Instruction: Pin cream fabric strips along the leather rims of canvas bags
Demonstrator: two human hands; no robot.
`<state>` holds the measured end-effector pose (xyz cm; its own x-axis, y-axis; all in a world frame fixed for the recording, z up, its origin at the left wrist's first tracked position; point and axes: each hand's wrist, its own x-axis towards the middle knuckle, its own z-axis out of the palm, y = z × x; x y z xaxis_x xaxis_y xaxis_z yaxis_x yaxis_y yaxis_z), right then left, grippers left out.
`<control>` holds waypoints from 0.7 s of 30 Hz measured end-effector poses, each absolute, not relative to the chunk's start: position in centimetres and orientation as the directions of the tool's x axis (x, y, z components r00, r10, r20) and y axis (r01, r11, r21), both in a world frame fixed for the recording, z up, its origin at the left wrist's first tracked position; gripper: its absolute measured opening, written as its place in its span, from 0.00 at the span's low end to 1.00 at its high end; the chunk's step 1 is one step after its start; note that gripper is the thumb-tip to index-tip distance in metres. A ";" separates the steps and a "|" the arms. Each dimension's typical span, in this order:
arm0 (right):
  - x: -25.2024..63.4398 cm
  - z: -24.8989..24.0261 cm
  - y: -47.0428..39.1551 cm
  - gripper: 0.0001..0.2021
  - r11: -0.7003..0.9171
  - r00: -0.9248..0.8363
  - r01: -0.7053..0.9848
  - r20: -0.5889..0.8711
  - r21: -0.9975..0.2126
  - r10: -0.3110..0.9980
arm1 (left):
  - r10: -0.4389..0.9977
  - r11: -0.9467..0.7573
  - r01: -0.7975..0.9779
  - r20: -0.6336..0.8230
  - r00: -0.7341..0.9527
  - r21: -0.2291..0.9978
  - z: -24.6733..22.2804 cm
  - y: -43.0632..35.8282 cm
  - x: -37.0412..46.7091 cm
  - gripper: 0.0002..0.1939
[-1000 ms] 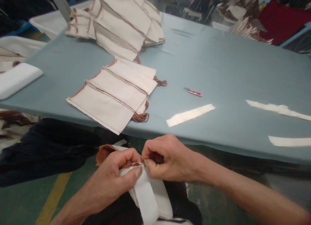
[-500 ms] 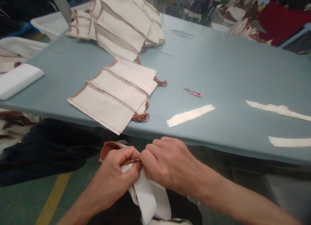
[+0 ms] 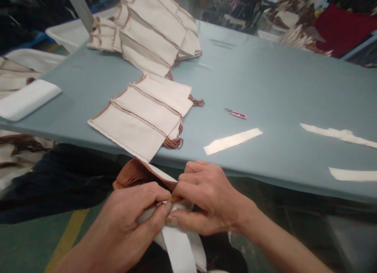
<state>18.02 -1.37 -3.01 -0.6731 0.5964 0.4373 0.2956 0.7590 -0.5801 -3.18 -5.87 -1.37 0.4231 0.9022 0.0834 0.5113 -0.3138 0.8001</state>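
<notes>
In front of my lap, below the table's near edge, both hands grip a white fabric bag with a brown inside point(image 3: 132, 174). My left hand point(image 3: 126, 226) pinches its edge between thumb and fingers. Touching it fingertip to fingertip, my right hand point(image 3: 207, 198) pinches the same edge from the right side. The brown inside bulges open above my left hand. A white strip point(image 3: 180, 249) hangs from beneath the fingertips toward my lap. What lies right between the fingertips is mostly hidden.
On the blue-grey table point(image 3: 265, 84) lie cream fabric bags with brown cords point(image 3: 141, 116) and a larger pile of them point(image 3: 153, 33) behind. Pink thread snips point(image 3: 236, 114), a white fabric strip point(image 3: 232, 141) and more strips lie rightward. A white rounded block point(image 3: 29, 100) sits at left.
My right thumb has come down onto the fabric beside my left thumb. The brown inside now gapes wider and stands higher. The view has shifted slightly.
</notes>
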 end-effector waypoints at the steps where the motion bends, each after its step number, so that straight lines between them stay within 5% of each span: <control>1: 18.1 -2.8 -1.3 0.23 0.779 -0.685 0.321 0.436 -0.539 0.584 | 0.903 -0.287 0.505 0.053 0.427 0.814 -1.4 -5.8 -3.3 0.10; 8: 18.2 -2.8 -1.3 0.23 0.692 -0.779 0.282 0.263 -0.664 0.570 | 0.936 -0.168 0.470 -0.009 0.352 0.866 -1.9 -5.8 -3.3 0.09; 14: 18.6 -3.8 -1.7 0.24 0.526 -0.764 0.196 0.207 -0.827 0.611 | 0.873 -0.337 0.410 0.118 0.473 0.848 -3.1 -6.0 -3.9 0.10; 18: 18.6 -4.3 -2.1 0.27 0.103 -0.766 0.081 0.004 -0.991 0.643 | 0.760 -0.591 0.376 0.335 0.557 0.714 -4.3 -7.0 -4.4 0.10; 21: 18.3 -4.5 -2.9 0.31 -0.386 -0.764 0.007 -0.253 -0.923 0.593 | 0.694 -0.700 0.467 0.362 0.622 0.540 -4.5 -7.8 -4.9 0.16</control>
